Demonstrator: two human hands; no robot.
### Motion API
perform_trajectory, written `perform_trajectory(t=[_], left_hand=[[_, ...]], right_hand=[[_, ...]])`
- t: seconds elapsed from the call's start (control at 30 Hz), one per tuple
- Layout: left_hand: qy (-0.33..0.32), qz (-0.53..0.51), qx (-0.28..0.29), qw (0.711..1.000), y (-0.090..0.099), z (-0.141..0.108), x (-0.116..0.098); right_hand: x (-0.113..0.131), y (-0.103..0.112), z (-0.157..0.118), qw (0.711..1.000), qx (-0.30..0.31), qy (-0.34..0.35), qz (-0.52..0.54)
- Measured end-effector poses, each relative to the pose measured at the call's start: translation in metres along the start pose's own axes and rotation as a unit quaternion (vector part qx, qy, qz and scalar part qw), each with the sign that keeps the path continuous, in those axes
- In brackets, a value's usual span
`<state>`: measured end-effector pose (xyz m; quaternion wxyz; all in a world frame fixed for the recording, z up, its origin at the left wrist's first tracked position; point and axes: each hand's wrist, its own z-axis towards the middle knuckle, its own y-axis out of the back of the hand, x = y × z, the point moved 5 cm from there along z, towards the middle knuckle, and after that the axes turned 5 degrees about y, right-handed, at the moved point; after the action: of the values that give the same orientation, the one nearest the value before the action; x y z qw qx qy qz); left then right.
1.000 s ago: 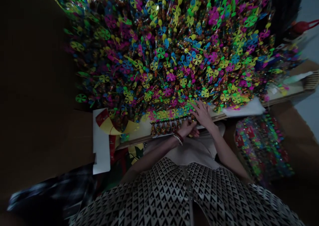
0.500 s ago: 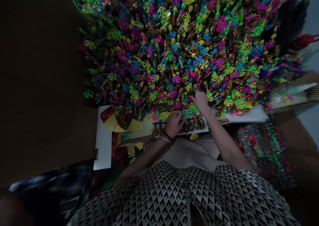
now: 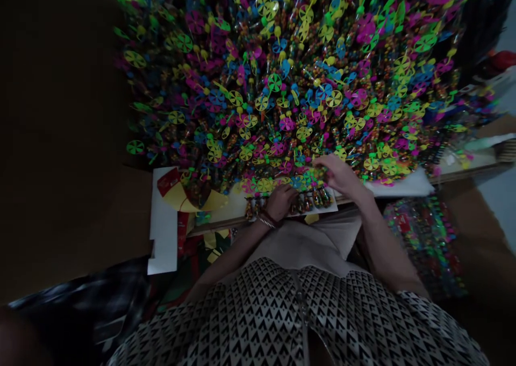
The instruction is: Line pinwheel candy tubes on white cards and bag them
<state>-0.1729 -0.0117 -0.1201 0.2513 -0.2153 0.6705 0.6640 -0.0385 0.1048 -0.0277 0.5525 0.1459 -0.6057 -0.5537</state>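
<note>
Candy-filled plastic toys with bright pinwheel tops (image 3: 262, 102) are packed into a large pile in front of me. At its near edge, a row of these small toys (image 3: 308, 200) lies on a white card (image 3: 330, 206), their round tops pointing away from me. My left hand (image 3: 281, 202), with bracelets at the wrist, rests over the left-middle of the row, its fingers bent down and together; what they grip is hidden. Just above the row's right end is my right hand (image 3: 342, 177), fingers curled into a pinch by the toys. Dim light hides what it holds.
A tall brown cardboard wall (image 3: 72, 140) borders the left. Yellow and red printed card (image 3: 177, 191) and a white card strip (image 3: 163, 221) lie at the ledge's left. Bagged colourful toys (image 3: 423, 242) sit lower right. A person's plaid sleeve (image 3: 88, 296) shows lower left.
My right hand has drawn back from the pile, down and right toward the row's right end. The left hand stays over the row, its fingers drawn closer together. The view has shifted slightly.
</note>
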Motion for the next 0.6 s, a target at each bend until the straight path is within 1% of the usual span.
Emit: perform_trajectory(t=[0.03,0.1,0.17,0.2,0.3,0.4,0.47,0.53,0.6], left_hand=[[0.000,-0.005,-0.004,1.000,0.000,0.001,0.001],[-0.005,-0.012,-0.011,1.000,0.001,0.001,0.002],[-0.011,-0.015,-0.013,1.000,0.002,0.001,0.002],[-0.013,-0.017,-0.014,1.000,0.003,0.001,0.002],[-0.012,-0.017,-0.018,1.000,0.004,0.001,0.001],[-0.008,-0.011,-0.022,1.000,0.003,0.001,0.001],[-0.015,-0.009,-0.018,1.000,0.003,0.001,0.000],[-0.024,-0.007,-0.012,1.000,0.003,0.001,-0.001],[-0.029,-0.004,-0.008,1.000,0.003,0.000,-0.001]], right_hand=[[0.012,-0.007,-0.006,0.997,0.039,0.049,-0.043],[0.028,-0.025,-0.022,0.980,0.107,0.124,-0.112],[0.034,-0.045,-0.040,0.962,0.150,0.168,-0.152],[0.034,-0.053,-0.048,0.958,0.159,0.174,-0.162],[0.031,-0.069,-0.065,0.965,0.143,0.145,-0.164],[0.031,-0.074,-0.071,0.978,0.117,0.105,-0.136],[0.031,-0.076,-0.071,0.981,0.115,0.090,-0.128],[0.030,-0.077,-0.069,0.980,0.123,0.088,-0.132],[0.028,-0.078,-0.067,0.976,0.134,0.104,-0.138]])
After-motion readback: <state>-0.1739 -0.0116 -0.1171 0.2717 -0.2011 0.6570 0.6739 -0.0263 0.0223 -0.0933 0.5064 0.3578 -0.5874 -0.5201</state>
